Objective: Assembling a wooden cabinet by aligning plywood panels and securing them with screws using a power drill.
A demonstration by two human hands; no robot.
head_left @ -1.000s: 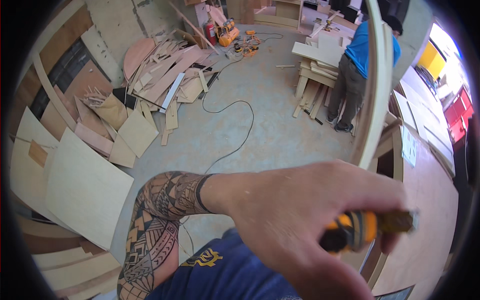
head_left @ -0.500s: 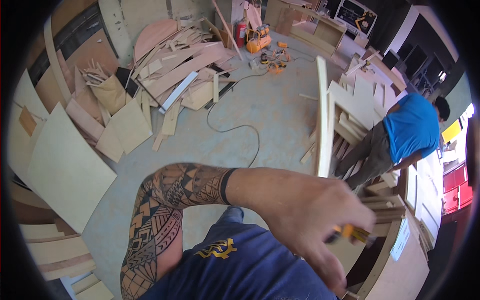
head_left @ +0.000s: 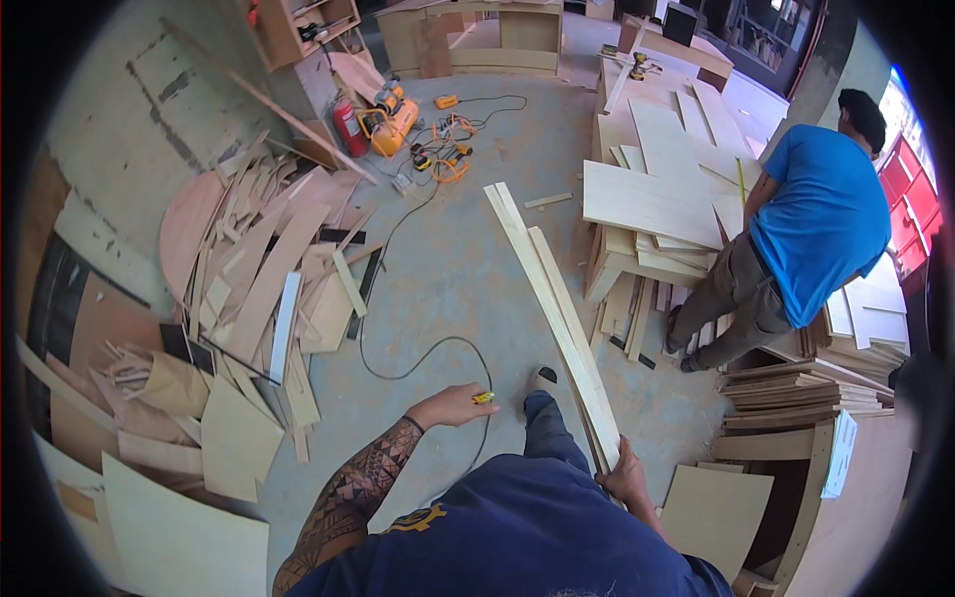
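Head view showed the left hand [head_left: 448,406] holding a small yellow tool [head_left: 483,398], the right hand [head_left: 627,476] gripping long boards [head_left: 563,338] by one end; a grip nearer mid-length probably steadied better.

This is a woodworking shop: offcuts and scrap panels lie in a broad heap [head_left: 254,264] along the wall, pale cut panels [head_left: 642,194] cover a wooden work table [head_left: 604,277], and more boards stand in a layered stack [head_left: 786,403]. An orange compressor [head_left: 390,129] and power tools [head_left: 453,159] sit on the dusty bare floor [head_left: 428,289], near a red fire extinguisher [head_left: 348,126], with a box-like plywood unit [head_left: 497,62] behind.
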